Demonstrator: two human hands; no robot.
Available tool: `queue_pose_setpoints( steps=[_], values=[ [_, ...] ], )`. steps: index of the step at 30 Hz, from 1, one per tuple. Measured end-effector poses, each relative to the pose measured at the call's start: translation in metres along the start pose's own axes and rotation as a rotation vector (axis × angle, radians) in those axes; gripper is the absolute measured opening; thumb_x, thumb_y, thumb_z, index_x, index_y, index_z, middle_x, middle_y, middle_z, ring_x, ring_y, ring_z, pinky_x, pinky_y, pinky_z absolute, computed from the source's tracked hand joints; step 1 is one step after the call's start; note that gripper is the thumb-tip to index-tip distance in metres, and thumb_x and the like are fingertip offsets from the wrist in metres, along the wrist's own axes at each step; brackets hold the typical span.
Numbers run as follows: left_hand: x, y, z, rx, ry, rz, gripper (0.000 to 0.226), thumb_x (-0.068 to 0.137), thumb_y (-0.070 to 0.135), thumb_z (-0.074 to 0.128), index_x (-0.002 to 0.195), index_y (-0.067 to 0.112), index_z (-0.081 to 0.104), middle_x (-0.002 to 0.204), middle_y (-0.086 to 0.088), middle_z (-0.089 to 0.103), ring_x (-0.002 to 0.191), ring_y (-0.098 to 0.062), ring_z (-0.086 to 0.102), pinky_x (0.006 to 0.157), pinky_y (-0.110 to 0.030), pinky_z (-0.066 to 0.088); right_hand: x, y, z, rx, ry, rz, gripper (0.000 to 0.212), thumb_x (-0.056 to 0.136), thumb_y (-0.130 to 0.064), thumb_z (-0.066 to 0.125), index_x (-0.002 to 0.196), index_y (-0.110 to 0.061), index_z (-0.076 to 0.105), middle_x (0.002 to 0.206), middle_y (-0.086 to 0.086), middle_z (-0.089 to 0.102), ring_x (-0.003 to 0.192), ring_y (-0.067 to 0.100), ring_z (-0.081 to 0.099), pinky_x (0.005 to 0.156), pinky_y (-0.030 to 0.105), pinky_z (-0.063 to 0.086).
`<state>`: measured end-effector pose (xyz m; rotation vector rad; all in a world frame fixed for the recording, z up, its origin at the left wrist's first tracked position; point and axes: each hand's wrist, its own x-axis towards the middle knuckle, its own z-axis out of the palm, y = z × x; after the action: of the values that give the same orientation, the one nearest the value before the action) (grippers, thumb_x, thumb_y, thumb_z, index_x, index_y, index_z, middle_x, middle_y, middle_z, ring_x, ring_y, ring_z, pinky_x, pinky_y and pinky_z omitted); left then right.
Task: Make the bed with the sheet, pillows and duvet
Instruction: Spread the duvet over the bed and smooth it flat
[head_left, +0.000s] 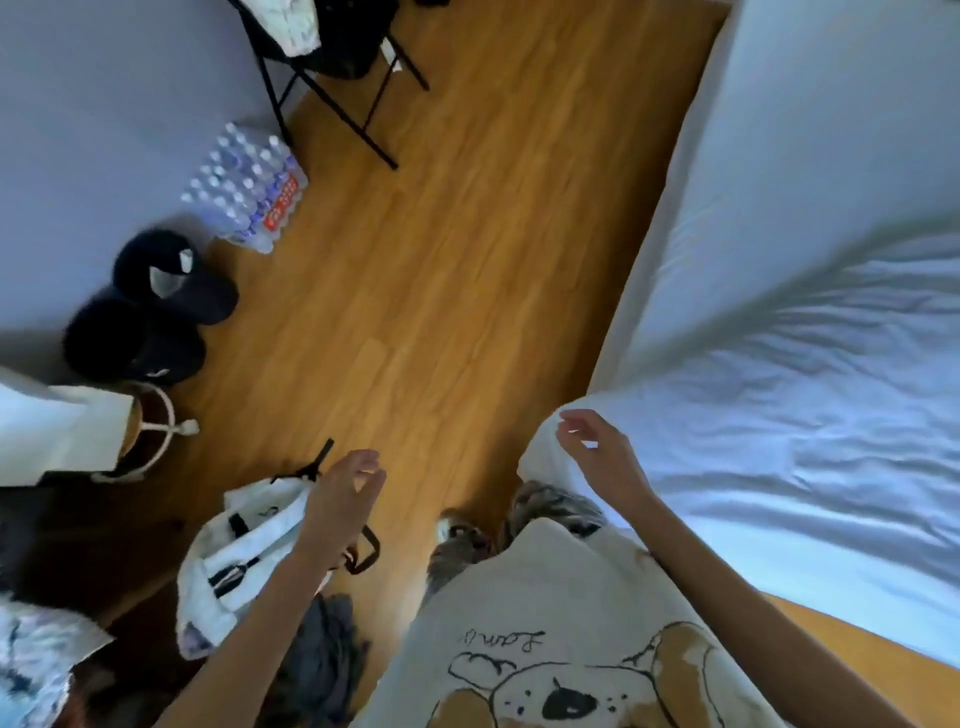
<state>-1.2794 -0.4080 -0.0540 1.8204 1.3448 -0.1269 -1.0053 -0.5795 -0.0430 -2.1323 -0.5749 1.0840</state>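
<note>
One white sheet (810, 364) is spread, wrinkled, over the one bed at the right of the frame, its corner lying just under the right hand (597, 447), whose fingers are loosely spread and grip nothing. The left hand (343, 493) is held over the wooden floor (441, 260) at lower centre, fingers relaxed, empty. Two dark slippers (156, 312) are seen at left.

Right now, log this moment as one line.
stage: sheet on bed, corner at hand | left hand: open, over floor | right hand: open, at sheet corner | pillows, duvet: unseen
</note>
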Motion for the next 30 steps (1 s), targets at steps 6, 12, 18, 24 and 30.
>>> queue_pose_setpoints(
  steps=[6,12,18,24,30],
  values=[
    [0.097,0.047,-0.024,-0.017,-0.132,0.132,0.026,0.099,0.023,0.052,0.123,0.016,0.057,0.11,0.007,0.058,0.101,-0.01,0.055,0.085,-0.03,0.044,0.058,-0.043,0.015,0.035,0.126,0.059,0.026,0.096,-0.028,0.056,0.119,-0.016,0.059,0.108,-0.007,0.06,0.097,0.008,0.055,0.073,0.006,0.04],
    [0.184,0.117,-0.042,-0.237,-0.131,0.128,0.014,0.099,0.023,0.053,0.112,0.023,0.059,0.106,0.017,0.06,0.099,-0.003,0.057,0.074,-0.012,0.041,0.146,-0.08,0.012,0.125,0.168,0.069,0.022,0.096,-0.031,0.056,0.116,-0.023,0.058,0.104,-0.009,0.062,0.099,0.01,0.059,0.07,0.012,0.041],
    [0.293,0.168,-0.091,-0.258,-0.097,0.053,0.017,0.098,0.022,0.056,0.113,0.022,0.062,0.108,0.001,0.065,0.104,-0.017,0.061,0.08,-0.024,0.046,0.252,-0.142,-0.025,0.2,0.143,0.087,0.024,0.096,-0.033,0.054,0.118,-0.023,0.059,0.104,-0.01,0.062,0.097,0.006,0.059,0.075,0.016,0.044],
    [0.397,0.241,-0.123,-0.212,-0.124,0.126,0.018,0.097,0.02,0.057,0.114,0.015,0.062,0.108,-0.005,0.066,0.101,-0.021,0.062,0.086,-0.035,0.049,0.329,-0.196,-0.079,0.208,0.203,0.059,0.034,0.097,-0.033,0.053,0.129,-0.023,0.054,0.114,-0.009,0.062,0.101,0.005,0.059,0.076,0.013,0.043],
    [0.518,0.33,-0.113,-0.052,-0.355,0.284,0.01,0.099,0.025,0.054,0.106,0.024,0.061,0.103,0.005,0.065,0.098,-0.014,0.062,0.08,-0.028,0.045,0.396,-0.209,-0.113,0.301,0.431,0.208,0.035,0.094,-0.038,0.056,0.127,-0.024,0.055,0.111,-0.012,0.06,0.099,0.004,0.059,0.073,0.012,0.04]
  ],
)
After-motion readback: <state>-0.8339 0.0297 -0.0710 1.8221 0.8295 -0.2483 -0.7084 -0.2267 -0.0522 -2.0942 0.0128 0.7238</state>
